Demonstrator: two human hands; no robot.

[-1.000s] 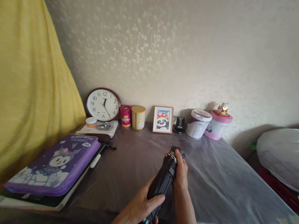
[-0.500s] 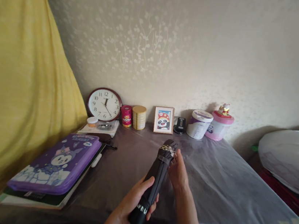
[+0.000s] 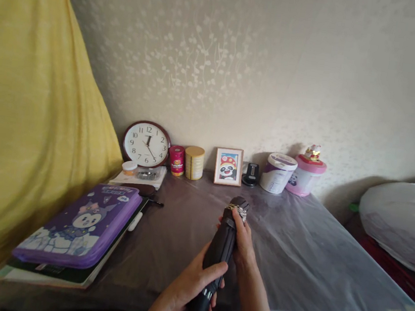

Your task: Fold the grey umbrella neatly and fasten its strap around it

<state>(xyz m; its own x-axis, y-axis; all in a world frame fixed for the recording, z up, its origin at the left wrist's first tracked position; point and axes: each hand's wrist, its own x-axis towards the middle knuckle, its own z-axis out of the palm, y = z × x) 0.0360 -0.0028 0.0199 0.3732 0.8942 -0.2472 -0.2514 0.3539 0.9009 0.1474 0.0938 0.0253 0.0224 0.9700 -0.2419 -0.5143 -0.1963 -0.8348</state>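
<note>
A folded black umbrella (image 3: 222,241) with a patterned band near its far end slants over the front middle of the table. My left hand (image 3: 197,279) is wrapped around its lower part, just above the handle, thumb across the top. Near the far end, my right hand (image 3: 243,236) grips the umbrella by the strap and patterned band, its thumb on top and fingertips showing on the other side. The undersides of both grips are hidden.
A purple cartoon folder (image 3: 81,225) lies on books at the left by a yellow curtain (image 3: 27,101). Along the wall stand a clock (image 3: 147,143), a red can (image 3: 176,160), a yellow can (image 3: 193,164), a picture frame (image 3: 228,167) and tubs (image 3: 277,174). A white bag (image 3: 406,217) bulges at right.
My right hand, open beside the umbrella before, has closed around its far end. My left thumb now lies across the umbrella, which stands slightly steeper.
</note>
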